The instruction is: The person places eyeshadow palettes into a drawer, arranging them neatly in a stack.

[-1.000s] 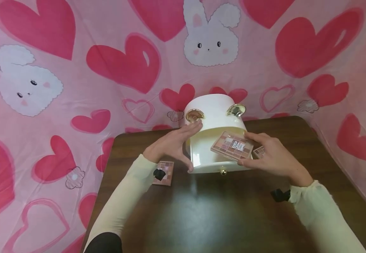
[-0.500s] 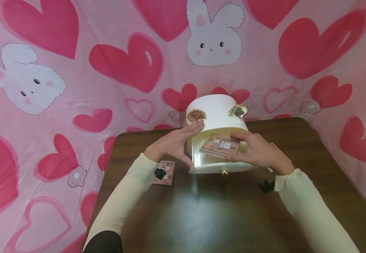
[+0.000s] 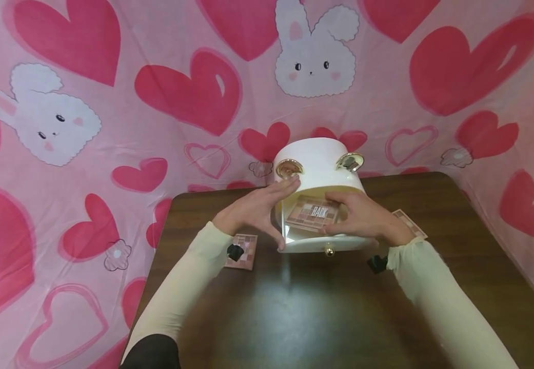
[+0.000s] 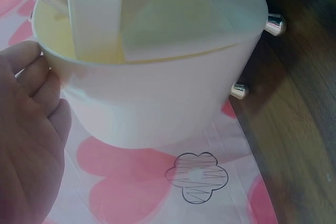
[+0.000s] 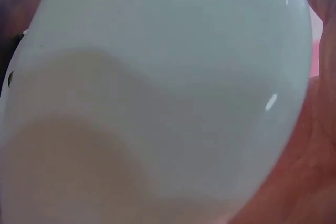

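A white rounded organizer with two gold ear-shaped parts stands at the back of the table, its drawer pulled out. My right hand pinches an eyeshadow palette lettered "BACK", which lies tilted within the drawer opening. My left hand is spread along the organizer's left side, fingers by the left gold ear and thumb at the drawer's front corner. In the left wrist view, extended fingers touch the white wall's rim. The white surface fills most of the right wrist view, hiding the palette there.
A second palette lies on the brown table beside my left wrist. Another palette lies to the right, partly behind my right wrist. A pink heart-and-bunny cloth hangs behind the table.
My right hand has moved left, carrying the palette from the drawer's right side to over its middle and lower into it. The left hand has stayed at the organizer's side.
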`<state>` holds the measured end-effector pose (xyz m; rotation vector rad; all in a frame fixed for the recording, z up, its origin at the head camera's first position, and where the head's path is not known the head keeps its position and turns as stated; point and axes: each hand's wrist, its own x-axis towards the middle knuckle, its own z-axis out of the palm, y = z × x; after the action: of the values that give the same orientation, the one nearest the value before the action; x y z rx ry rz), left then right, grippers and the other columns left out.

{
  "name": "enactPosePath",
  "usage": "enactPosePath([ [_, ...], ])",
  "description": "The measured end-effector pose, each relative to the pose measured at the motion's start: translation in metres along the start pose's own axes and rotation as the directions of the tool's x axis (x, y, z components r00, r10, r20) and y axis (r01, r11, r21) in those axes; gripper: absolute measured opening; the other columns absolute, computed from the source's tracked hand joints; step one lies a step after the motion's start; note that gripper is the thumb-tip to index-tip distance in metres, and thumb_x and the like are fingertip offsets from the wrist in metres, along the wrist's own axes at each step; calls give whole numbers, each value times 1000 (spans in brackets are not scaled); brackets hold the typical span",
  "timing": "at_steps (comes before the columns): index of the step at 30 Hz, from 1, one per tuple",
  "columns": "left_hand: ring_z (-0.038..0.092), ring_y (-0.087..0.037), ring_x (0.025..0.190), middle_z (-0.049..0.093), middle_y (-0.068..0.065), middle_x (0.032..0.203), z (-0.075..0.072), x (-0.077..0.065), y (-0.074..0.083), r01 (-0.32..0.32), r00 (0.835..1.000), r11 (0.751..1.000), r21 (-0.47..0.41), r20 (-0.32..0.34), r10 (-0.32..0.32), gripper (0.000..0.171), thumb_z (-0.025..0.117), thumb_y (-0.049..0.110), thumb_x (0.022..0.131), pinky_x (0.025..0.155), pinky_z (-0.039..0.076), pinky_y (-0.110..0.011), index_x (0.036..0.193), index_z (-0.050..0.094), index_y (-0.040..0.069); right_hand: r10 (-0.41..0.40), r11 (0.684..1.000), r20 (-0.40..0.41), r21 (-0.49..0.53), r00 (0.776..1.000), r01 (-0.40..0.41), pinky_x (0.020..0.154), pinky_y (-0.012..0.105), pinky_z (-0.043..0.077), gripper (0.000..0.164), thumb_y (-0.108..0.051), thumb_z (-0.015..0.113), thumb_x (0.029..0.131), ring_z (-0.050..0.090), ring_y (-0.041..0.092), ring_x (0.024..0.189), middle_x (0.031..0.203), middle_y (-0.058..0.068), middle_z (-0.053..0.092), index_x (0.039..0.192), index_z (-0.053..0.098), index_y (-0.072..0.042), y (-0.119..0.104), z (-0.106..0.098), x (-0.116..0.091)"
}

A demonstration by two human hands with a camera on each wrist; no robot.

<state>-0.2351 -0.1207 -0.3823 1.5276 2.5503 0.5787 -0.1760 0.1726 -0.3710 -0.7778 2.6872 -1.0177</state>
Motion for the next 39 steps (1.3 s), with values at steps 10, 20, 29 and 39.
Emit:
enactPosePath([
  [10, 11, -13, 152, 15, -2, 167, -1, -2, 1, -3, 1000, 1000, 28, -9, 3, 138, 88, 69, 54, 117, 27, -37, 161, 22, 12, 24, 1000, -63, -19, 998, -25, 112, 59, 32, 85, -50, 75, 86, 47, 33, 131, 146, 15, 51, 150, 44, -2, -1, 2, -1],
  [20, 12, -14, 152, 15, -2, 167, 1, -3, 1, -13, 999, 1000, 19, -29, 14, 136, 89, 66, 56, 116, 29, -38, 161, 23, 11, 204, 978, -63, 49, 977, -201, 104, 70, 34, 82, -58, 67, 89, 39, 42, 138, 155, 14, 42, 155, 42, -16, -5, -7, -21],
  [29, 11, -14, 152, 15, -2, 167, 2, -3, 2, -4, 999, 1000, 8, -32, 4, 136, 91, 64, 54, 116, 30, -39, 161, 24, 12, 162, 987, -174, 33, 971, -159, 95, 63, 47, 70, -45, 68, 94, 55, 40, 119, 143, 21, 53, 149, 49, -7, 7, -19, -49],
  [39, 12, -12, 152, 15, 0, 168, 1, -4, 2, 11, 1000, 1000, 21, -23, -10, 135, 90, 65, 56, 114, 34, -39, 161, 23, 14, 260, 966, -209, 51, 943, -255, 97, 71, 40, 71, -45, 68, 94, 54, 43, 122, 146, 21, 50, 151, 45, -9, 32, -24, -81],
])
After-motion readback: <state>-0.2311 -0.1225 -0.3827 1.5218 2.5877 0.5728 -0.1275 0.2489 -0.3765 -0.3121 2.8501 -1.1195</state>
